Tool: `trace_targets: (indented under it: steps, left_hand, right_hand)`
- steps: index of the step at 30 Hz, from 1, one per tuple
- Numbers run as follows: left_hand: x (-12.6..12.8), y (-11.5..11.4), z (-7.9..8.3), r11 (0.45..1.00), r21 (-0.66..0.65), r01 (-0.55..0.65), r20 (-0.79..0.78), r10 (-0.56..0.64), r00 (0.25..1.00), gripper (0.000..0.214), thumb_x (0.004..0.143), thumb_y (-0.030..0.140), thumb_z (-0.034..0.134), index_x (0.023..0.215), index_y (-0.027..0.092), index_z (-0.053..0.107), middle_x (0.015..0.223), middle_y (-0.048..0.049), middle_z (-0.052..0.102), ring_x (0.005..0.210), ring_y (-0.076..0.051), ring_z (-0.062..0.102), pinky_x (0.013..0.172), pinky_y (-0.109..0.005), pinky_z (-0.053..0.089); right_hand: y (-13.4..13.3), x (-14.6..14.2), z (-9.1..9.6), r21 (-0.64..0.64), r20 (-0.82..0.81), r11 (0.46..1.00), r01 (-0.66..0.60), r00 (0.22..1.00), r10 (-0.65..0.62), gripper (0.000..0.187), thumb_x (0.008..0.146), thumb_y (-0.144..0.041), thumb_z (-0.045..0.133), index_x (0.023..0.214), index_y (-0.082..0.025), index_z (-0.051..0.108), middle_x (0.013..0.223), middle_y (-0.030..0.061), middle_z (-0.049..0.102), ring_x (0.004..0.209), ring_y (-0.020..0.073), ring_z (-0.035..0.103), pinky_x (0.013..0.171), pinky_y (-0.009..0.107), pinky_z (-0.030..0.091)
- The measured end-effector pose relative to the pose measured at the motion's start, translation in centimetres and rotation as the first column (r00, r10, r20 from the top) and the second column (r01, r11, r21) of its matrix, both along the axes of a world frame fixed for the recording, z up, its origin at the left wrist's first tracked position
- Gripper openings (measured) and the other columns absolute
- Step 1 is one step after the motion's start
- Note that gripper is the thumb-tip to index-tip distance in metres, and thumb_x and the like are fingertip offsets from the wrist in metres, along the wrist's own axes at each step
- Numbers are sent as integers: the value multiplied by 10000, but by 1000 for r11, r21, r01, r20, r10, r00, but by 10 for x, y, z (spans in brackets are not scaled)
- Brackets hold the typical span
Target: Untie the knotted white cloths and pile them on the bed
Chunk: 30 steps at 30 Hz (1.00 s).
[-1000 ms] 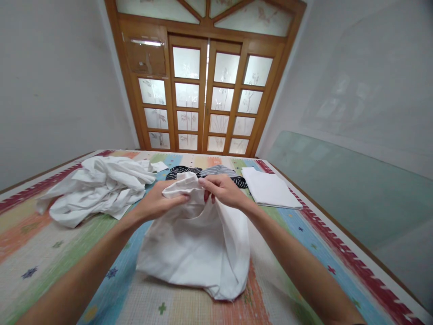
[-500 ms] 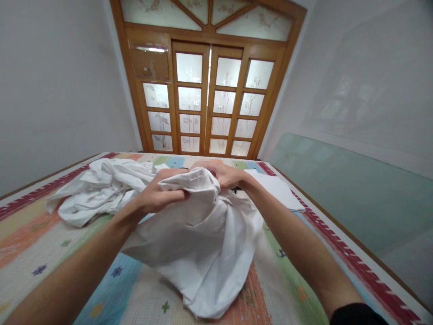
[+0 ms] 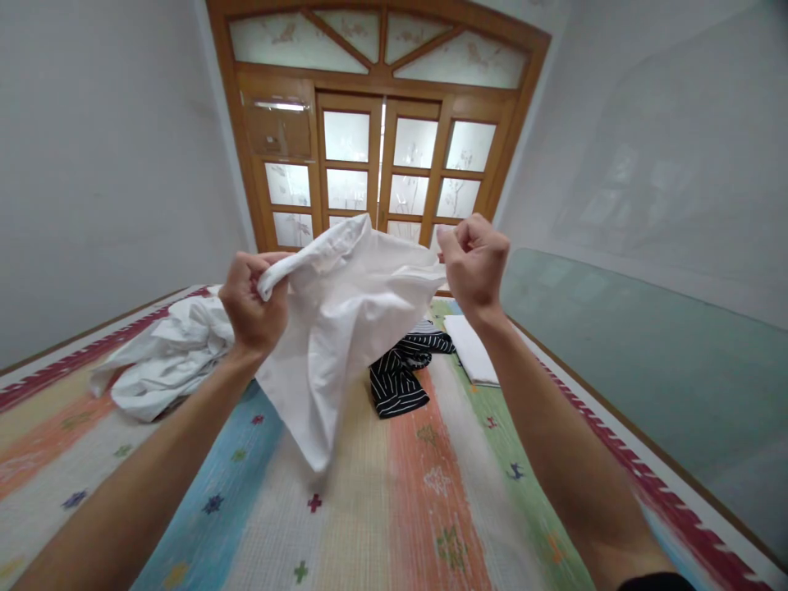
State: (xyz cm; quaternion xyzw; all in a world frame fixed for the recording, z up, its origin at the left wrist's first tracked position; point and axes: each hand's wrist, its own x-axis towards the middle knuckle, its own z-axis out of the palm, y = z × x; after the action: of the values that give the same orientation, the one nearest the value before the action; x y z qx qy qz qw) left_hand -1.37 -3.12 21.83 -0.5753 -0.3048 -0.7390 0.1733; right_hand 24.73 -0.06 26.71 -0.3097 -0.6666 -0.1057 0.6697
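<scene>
A white cloth [image 3: 350, 312] hangs raised over the bed, stretched between my two hands. My left hand [image 3: 255, 300] is closed around its left end, where a rolled, hemmed edge shows. On the other side my right hand [image 3: 475, 261] is closed in a pinch at the cloth's right edge. A loose corner droops toward the bed near the middle. Whether the cloth is a garment or a cover, I cannot tell. Just behind it lies a black piece of clothing with white stripes [image 3: 400, 382], crumpled and partly hidden.
A crumpled heap of white fabric [image 3: 172, 353] lies on the left. A folded white item [image 3: 473, 351] rests at the far right. Beneath everything is a colourful striped bedsheet [image 3: 363, 525]. A pale green board [image 3: 646, 361] lines the right side, and wooden glazed doors [image 3: 378, 156] stand beyond.
Both hands have risen and moved apart, lifting and spreading the bunched white cloth between them. The striped black clothing behind it has come into view.
</scene>
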Motion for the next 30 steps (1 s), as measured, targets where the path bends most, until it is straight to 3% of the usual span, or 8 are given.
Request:
trace_targets:
  steps: [5,8,10,13,15,18,24,30]
  left_hand:
    - [7,0,-11,998,-67,-11,-250,-6,968,222,837,219,610,747,220,406,916,-63,753,839,-175,710,679,-249,507]
    - [12,-3,-10,998,-47,-32,-322,15,946,194,856,207,583,772,220,408,935,-77,758,835,-170,711,692,-246,512]
    - [13,-4,-7,998,-23,-67,-354,54,934,164,863,196,564,779,217,424,932,-72,759,808,-161,705,692,-242,509]
    - [9,-5,-5,991,-21,-134,-340,118,933,98,858,213,575,827,208,482,914,-66,755,786,-166,695,696,-248,503]
    - [3,-4,-4,980,-65,-187,-287,162,944,107,842,255,617,872,196,533,872,-60,747,747,-172,686,676,-251,493]
    - [-7,-1,-6,941,-279,-192,-231,129,965,204,808,348,671,906,187,593,800,-36,728,667,-169,662,622,-246,468]
    - [-12,6,-31,539,-812,224,23,-354,935,459,738,528,690,1022,169,670,916,-74,736,798,-236,675,642,-273,493]
    - [4,-4,-84,299,-745,596,513,-314,799,540,613,581,771,929,149,698,853,-66,742,771,-239,669,677,-302,510]
  right_hand:
    - [-5,-8,-24,-430,303,852,-299,841,448,524,780,-456,733,1197,-193,554,1166,91,583,973,216,585,760,331,515]
    - [1,-20,-57,-489,337,848,-202,853,398,717,669,-435,831,1272,-185,536,1265,133,559,1088,281,556,892,420,477]
    - [10,-25,-75,-478,318,863,-162,884,342,643,647,-399,845,1199,-181,597,1211,125,599,1105,301,546,945,453,433]
    - [24,-23,-89,-599,150,743,-299,869,471,322,789,-473,708,891,-170,668,904,72,670,892,238,616,824,369,472]
    - [32,-15,-90,-636,-59,646,-423,861,505,398,842,-558,604,733,-175,604,716,32,617,704,182,588,670,288,460]
    - [37,-2,-84,-590,-271,651,-477,877,396,445,844,-608,549,705,-185,543,657,5,561,614,153,514,567,241,390]
    - [33,10,-85,-645,117,764,-20,985,124,303,880,-303,493,600,-190,508,638,21,550,642,176,498,631,273,364]
    - [-12,-13,-109,-325,45,935,140,990,-132,138,852,-216,499,866,-168,628,808,54,573,758,195,538,740,304,421]
